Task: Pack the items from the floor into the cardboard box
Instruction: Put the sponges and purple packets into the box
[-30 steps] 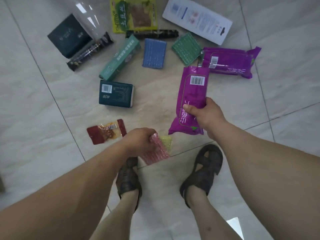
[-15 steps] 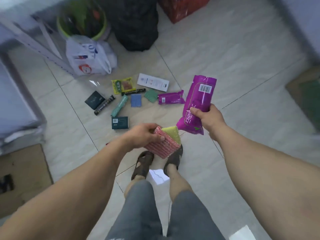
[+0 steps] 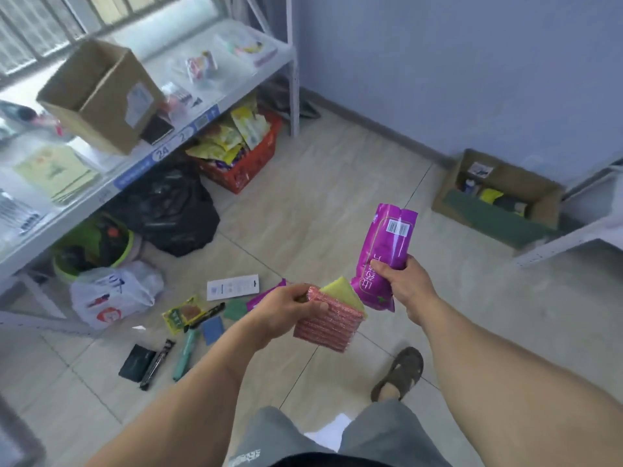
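Your left hand pinches two sponges and your right hand curls round a purple pack. A second ago you crouched over the floor; now you stand, both loads lifted. The open cardboard box waits on the shelf, well apart, while other items lie unpacked.

Bright, soft daylight enters from the barred window at upper left, washing out the shelf top. Motion blur smears the open cardboard box; wide-angle distortion bends the frame edges. Floor shadows are faint.
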